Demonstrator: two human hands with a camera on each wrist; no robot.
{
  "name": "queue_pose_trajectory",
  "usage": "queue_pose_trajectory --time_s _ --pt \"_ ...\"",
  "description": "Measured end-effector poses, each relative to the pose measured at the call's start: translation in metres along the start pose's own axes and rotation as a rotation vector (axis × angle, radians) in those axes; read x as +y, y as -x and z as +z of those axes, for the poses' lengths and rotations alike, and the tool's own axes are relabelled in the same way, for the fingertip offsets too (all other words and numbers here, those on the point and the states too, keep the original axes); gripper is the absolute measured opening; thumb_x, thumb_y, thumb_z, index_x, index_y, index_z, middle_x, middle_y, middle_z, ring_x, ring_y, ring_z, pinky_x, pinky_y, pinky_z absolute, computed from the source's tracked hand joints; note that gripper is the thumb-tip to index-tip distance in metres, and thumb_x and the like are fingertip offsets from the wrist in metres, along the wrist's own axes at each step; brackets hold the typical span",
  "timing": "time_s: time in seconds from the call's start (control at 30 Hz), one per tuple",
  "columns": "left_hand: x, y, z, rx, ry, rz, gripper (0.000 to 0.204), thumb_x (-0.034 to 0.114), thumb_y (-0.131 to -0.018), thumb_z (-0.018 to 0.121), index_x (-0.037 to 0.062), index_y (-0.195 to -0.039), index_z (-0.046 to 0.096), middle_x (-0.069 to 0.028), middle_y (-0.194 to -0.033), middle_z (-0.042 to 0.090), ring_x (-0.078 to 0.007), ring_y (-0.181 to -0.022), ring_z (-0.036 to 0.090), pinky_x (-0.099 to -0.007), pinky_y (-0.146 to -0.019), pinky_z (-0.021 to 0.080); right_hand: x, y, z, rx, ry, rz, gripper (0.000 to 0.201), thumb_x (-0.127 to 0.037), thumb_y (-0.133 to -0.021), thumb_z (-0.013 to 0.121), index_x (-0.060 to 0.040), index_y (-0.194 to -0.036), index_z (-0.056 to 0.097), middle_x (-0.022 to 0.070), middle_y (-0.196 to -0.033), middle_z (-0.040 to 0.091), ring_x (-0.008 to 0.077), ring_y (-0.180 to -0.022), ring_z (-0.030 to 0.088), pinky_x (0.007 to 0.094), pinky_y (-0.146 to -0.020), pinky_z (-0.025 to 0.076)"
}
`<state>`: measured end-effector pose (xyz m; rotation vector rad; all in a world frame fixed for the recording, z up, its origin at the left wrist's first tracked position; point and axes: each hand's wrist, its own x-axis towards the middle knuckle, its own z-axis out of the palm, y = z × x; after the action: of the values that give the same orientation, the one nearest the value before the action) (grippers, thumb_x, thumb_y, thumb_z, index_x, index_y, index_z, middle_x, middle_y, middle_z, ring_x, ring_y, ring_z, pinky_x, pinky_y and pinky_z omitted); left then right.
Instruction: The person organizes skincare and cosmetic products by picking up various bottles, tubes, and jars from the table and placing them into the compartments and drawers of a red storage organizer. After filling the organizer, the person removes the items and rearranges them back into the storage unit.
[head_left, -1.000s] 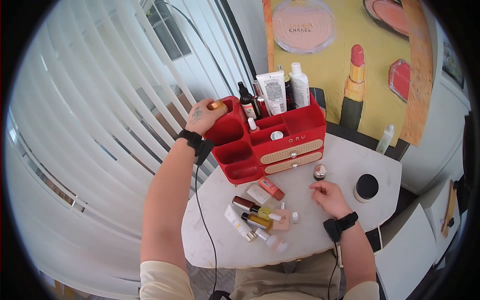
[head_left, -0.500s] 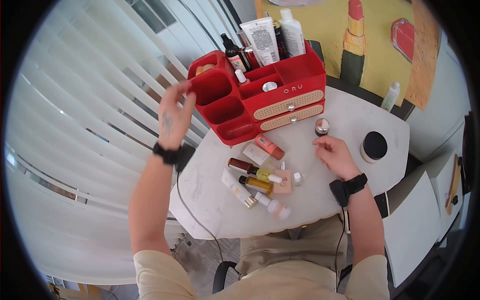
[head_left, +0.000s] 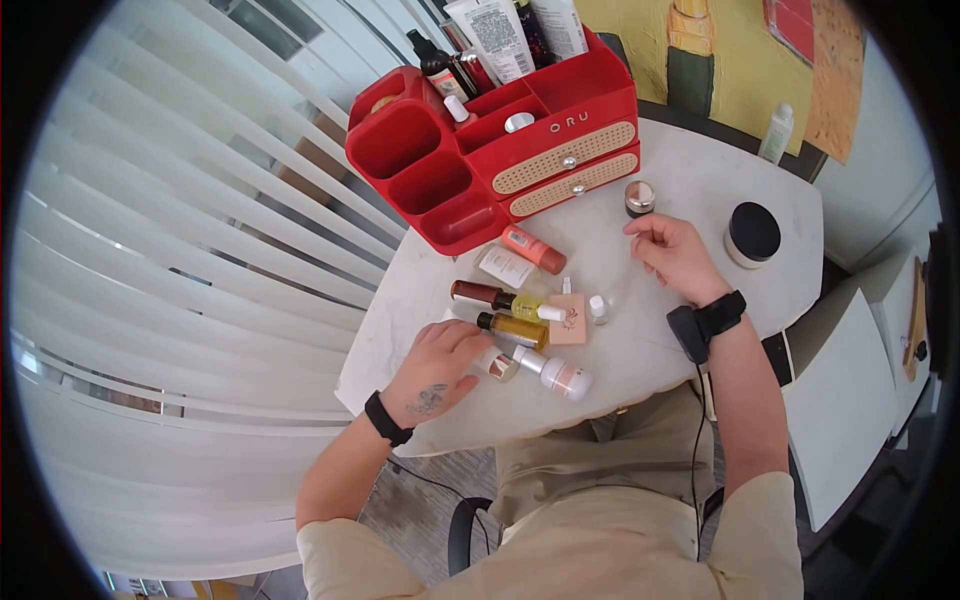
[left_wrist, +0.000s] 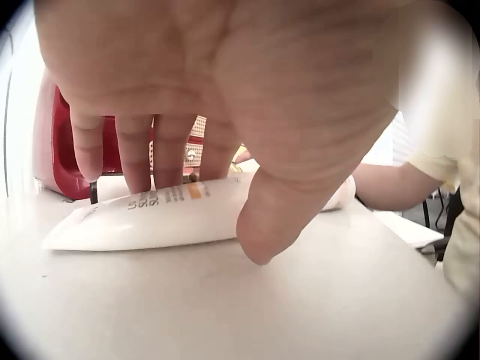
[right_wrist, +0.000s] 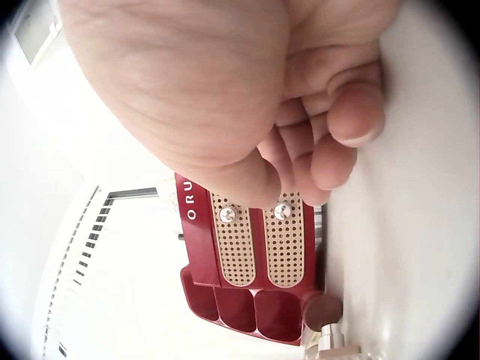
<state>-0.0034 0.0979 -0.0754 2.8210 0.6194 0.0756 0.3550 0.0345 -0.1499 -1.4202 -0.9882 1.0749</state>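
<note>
My left hand [head_left: 435, 365] hovers low over a white squeeze tube [left_wrist: 150, 221] lying on the table. In the left wrist view its fingers reach down the tube's far side and the thumb hangs on the near side, with the fingers fairly straight. Most of the tube is hidden under that hand in the head view; its shiny cap [head_left: 497, 365] shows. My right hand [head_left: 675, 255] rests at the table with loosely curled fingers and nothing in them. A small jar with a shiny lid [head_left: 640, 197] stands just beyond its fingertips.
A red organizer [head_left: 540, 143] with drawers holds several bottles and tubes at the back. Several cosmetics lie near my left hand, among them an amber bottle [head_left: 515, 330], a coral tube [head_left: 535, 250] and a pump bottle [head_left: 565, 378]. A black-lidded jar [head_left: 753, 232] stands at right.
My left hand let go of a gold-lidded item in the organizer's back left compartment, then came down and back to the white tube. The right hand stayed in place. The head view tilted downward.
</note>
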Motion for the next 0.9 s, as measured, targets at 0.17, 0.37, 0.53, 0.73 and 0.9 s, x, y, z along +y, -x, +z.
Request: queue_pose_trajectory --time_s 0.17,0.37,0.53,0.73,0.9 --pt "0.000 -0.001 0.008 0.034 -0.099 0.064 0.050 0.004 -0.065 0.072 0.0059 -0.112 0.057 -0.0127 -0.111 0.057 -0.0309 -0.111 0.053 -0.0423 -0.096 0.041 -0.003 0.000 0.000 0.017 0.018 0.031 0.020 -0.008 -0.089 0.058 -0.0043 -0.108 0.064 -0.0022 -0.079 0.061 0.0031 -0.060 0.051 0.0192 -0.044 0.038" --pt "-0.009 0.004 0.009 0.035 -0.137 0.069 0.046 0.006 -0.066 0.072 0.0050 -0.110 0.057 -0.0115 -0.106 0.059 -0.0301 -0.102 0.057 -0.0416 -0.093 0.043 -0.004 0.000 -0.001 0.015 0.026 0.027 0.020 -0.009 -0.088 0.059 -0.0049 -0.107 0.064 -0.0027 -0.077 0.060 0.0034 -0.060 0.052 0.0193 -0.045 0.038" --pt "-0.016 0.015 0.011 0.050 -0.113 -0.017 0.043 0.008 -0.068 0.072 0.0064 -0.109 0.059 -0.0106 -0.101 0.061 -0.0305 -0.097 0.059 -0.0419 -0.091 0.044 -0.005 0.000 -0.002 0.000 0.008 0.022 0.020 -0.012 -0.088 0.062 -0.0041 -0.106 0.065 -0.0032 -0.075 0.058 0.0043 -0.061 0.052 0.0204 -0.046 0.038" --pt "-0.010 0.028 0.012 0.054 -0.020 -0.163 0.039 0.011 -0.070 0.072 0.0072 -0.107 0.061 -0.0115 -0.097 0.060 -0.0321 -0.088 0.061 -0.0412 -0.079 0.050 -0.003 0.001 0.000 -0.001 0.030 0.013 0.020 -0.009 -0.088 0.059 -0.0049 -0.107 0.064 -0.0026 -0.078 0.061 0.0037 -0.060 0.053 0.0196 -0.045 0.038" --pt "-0.004 0.036 0.017 0.107 0.023 -0.195 0.040 0.013 -0.071 0.072 0.0057 -0.109 0.061 -0.0129 -0.097 0.060 -0.0318 -0.086 0.061 -0.0402 -0.076 0.051 -0.007 0.004 -0.001 -0.017 0.039 0.020 0.016 -0.008 -0.088 0.059 -0.0043 -0.102 0.064 -0.0024 -0.078 0.061 0.0031 -0.060 0.052 0.0193 -0.044 0.038"
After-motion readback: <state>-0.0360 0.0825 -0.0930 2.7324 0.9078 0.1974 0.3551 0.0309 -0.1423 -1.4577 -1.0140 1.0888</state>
